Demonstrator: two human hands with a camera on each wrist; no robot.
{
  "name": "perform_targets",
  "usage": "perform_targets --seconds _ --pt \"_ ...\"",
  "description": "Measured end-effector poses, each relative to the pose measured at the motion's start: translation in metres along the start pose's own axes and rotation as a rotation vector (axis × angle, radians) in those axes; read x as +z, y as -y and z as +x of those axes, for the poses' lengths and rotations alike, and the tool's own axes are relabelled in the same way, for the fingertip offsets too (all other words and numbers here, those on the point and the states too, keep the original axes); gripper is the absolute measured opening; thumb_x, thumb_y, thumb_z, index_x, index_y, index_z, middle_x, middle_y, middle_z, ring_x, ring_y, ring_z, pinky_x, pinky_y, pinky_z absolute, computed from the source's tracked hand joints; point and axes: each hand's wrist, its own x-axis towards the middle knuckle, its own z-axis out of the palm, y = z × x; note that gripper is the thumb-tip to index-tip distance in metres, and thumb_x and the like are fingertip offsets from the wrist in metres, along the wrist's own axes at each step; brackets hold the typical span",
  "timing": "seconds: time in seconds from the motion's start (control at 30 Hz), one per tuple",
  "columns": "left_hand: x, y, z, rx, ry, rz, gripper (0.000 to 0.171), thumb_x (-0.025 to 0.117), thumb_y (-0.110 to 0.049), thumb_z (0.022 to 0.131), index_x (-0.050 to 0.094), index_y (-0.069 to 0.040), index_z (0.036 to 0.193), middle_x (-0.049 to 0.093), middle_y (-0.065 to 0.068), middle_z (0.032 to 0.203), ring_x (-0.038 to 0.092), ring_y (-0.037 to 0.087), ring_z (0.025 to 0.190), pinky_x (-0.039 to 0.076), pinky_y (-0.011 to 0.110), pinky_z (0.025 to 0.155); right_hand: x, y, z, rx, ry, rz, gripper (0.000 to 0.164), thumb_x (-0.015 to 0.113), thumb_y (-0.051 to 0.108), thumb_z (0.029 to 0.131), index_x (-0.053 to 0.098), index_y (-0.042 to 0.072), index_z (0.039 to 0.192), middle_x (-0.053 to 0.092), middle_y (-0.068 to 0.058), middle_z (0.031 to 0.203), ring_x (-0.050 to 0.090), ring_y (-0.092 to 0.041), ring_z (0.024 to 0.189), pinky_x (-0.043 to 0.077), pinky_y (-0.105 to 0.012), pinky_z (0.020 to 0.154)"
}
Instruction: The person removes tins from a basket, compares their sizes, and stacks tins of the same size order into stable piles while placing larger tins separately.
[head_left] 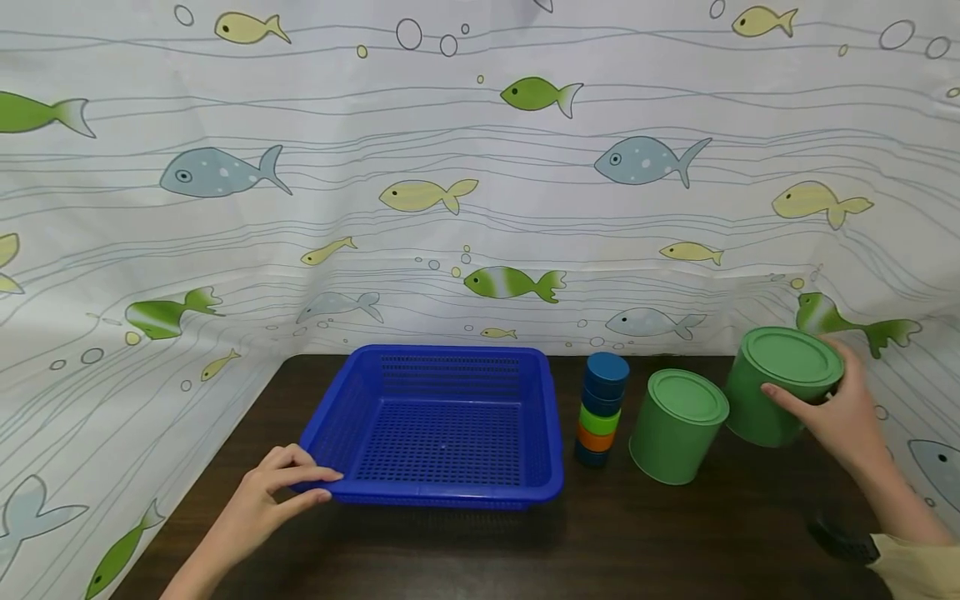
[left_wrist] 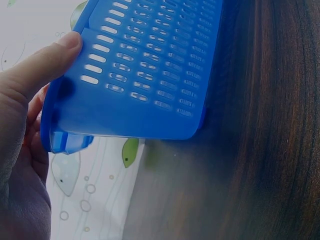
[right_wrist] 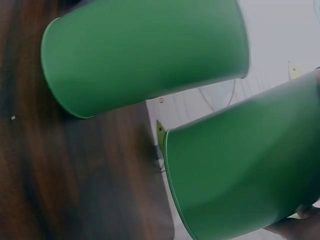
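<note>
My left hand (head_left: 272,492) grips the front left corner of a blue perforated plastic basket (head_left: 450,493). In the left wrist view the thumb lies on the outer side of its rim (left_wrist: 46,112), and the other fingers are partly hidden behind it. On the right, my right hand (head_left: 843,408) holds a green lidded canister (head_left: 795,357) around its side, seemingly raised off the table. A second, smaller-looking green canister (head_left: 678,433) stands just left of it. In the right wrist view the held canister (right_wrist: 245,160) hides most of the hand.
A stack of round blue, green and orange pieces (head_left: 598,421) stands between the basket and the canisters. All this is on a dark wood table (head_left: 637,542). A white cloth with fish drawings (head_left: 480,125) hangs behind and along both sides.
</note>
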Motion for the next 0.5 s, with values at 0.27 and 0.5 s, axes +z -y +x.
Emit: perform_targets --seconds 0.27,0.5 --pt "-0.001 -0.001 0.0 -0.007 0.004 0.003 0.044 0.084 0.007 0.063 0.079 -0.019 0.099 0.053 -0.01 0.085 0.042 -0.002 0.089 0.035 0.017 0.072 0.006 -0.017 -0.01 0.016 0.029 0.058 0.087 0.078 0.009 0.083 0.027 0.017 0.153 0.038 0.028 0.122 0.041 0.016 0.102 0.035 -0.002 0.076" --pt "-0.002 -0.001 0.002 -0.007 0.007 0.0 0.044 0.084 0.007 0.064 0.079 -0.018 0.099 0.053 -0.012 0.086 0.042 -0.002 0.089 0.035 0.016 0.071 0.01 -0.028 -0.019 0.084 0.083 0.046 0.092 0.076 0.012 0.086 0.016 0.011 0.156 0.037 0.003 0.136 0.035 0.017 0.101 0.033 -0.001 0.074"
